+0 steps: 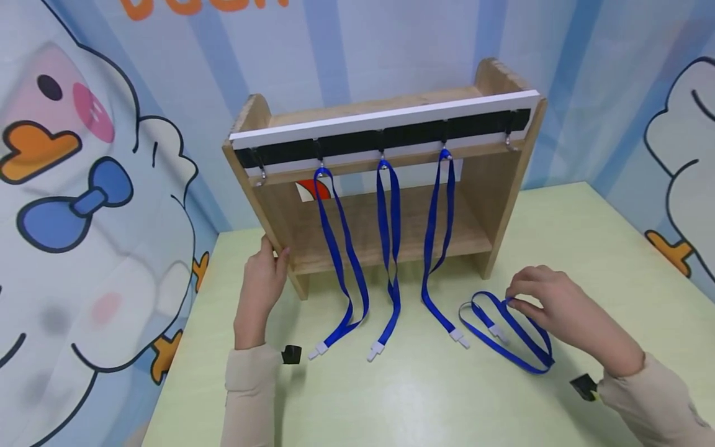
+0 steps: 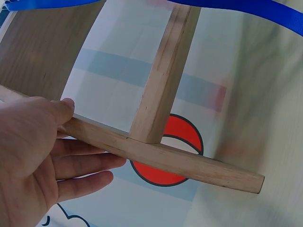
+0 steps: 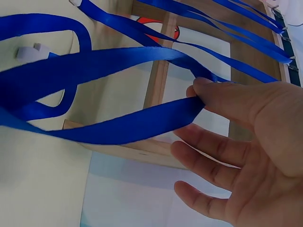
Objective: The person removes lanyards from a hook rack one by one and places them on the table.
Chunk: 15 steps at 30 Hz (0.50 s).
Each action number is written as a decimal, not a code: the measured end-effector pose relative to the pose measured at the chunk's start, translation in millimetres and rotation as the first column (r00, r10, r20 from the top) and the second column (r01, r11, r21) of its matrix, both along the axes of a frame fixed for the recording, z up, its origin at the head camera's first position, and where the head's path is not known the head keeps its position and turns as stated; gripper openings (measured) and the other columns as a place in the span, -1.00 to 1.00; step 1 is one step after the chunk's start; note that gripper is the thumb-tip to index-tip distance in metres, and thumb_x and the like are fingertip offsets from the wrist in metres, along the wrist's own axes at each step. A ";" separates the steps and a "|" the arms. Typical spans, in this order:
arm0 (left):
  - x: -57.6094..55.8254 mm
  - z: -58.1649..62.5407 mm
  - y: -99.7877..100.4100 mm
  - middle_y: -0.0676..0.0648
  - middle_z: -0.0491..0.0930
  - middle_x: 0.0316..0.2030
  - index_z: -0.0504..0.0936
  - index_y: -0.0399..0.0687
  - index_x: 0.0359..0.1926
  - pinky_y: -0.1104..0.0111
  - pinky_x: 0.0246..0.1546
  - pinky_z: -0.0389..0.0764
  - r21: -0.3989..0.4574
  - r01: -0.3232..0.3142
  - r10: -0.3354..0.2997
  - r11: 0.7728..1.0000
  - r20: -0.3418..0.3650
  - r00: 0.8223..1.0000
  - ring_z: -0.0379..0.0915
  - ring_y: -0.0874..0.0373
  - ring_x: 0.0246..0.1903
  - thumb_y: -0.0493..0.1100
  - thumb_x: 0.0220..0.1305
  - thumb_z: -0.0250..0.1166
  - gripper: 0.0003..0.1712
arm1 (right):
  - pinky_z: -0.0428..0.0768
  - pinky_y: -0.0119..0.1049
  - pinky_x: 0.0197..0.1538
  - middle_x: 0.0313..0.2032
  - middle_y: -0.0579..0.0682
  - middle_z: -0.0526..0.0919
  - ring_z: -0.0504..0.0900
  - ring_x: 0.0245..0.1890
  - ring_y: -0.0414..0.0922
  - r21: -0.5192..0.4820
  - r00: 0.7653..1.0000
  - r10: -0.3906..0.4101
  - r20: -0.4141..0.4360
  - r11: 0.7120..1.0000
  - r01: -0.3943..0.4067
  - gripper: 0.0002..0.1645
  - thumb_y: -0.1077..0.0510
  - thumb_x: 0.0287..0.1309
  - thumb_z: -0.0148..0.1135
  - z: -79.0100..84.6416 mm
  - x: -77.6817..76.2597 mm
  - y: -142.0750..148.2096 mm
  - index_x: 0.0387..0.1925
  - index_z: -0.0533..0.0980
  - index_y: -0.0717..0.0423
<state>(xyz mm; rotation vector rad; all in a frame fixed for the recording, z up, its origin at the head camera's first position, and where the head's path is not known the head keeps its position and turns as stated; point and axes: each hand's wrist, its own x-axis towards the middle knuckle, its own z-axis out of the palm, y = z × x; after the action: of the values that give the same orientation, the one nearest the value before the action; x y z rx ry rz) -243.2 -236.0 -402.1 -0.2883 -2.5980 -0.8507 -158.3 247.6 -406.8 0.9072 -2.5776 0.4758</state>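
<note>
A small wooden shelf (image 1: 480,167) stands on the table, its front rail lined with metal hooks. Three blue lanyards hang from the middle hooks: the left lanyard (image 1: 328,233), the middle lanyard (image 1: 395,211) and the right lanyard (image 1: 429,242). Their white clips lie on the tabletop. My left hand (image 1: 262,279) grips the shelf's left side panel, thumb on one face and fingers on the other. At the right, a loop of another blue lanyard (image 3: 142,123) is pinched between thumb and forefinger of my right hand (image 1: 550,304). Its white clip (image 1: 497,333) is low near the table.
The outer left hook (image 1: 259,174) and outer right hook (image 1: 509,143) carry no lanyard. A pale green table (image 1: 424,403) spreads below, with a cartoon-printed backdrop (image 1: 368,56) behind the shelf. A small black piece (image 1: 291,354) sits at my left cuff.
</note>
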 end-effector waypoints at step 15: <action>1.0 0.3 -0.1 -0.53 0.56 0.05 0.29 -0.44 0.28 -0.05 -0.26 0.71 0.023 -0.005 0.004 1.000 0.035 0.999 0.67 -0.31 -0.11 -0.15 0.57 0.10 -0.52 | 0.66 -0.01 -0.18 -0.26 -0.06 0.66 0.63 -0.23 0.01 0.060 0.979 0.027 0.200 0.997 -0.040 -0.81 0.33 0.01 0.54 -4.5 -29.6 -7.7 -0.31 0.72 0.07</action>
<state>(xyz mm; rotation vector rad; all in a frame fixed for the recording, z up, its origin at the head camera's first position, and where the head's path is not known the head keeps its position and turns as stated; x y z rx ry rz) -242.2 -236.1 -401.7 -0.2630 -2.6182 -0.8909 -187.9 239.8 -411.2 0.9711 -2.7758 0.5201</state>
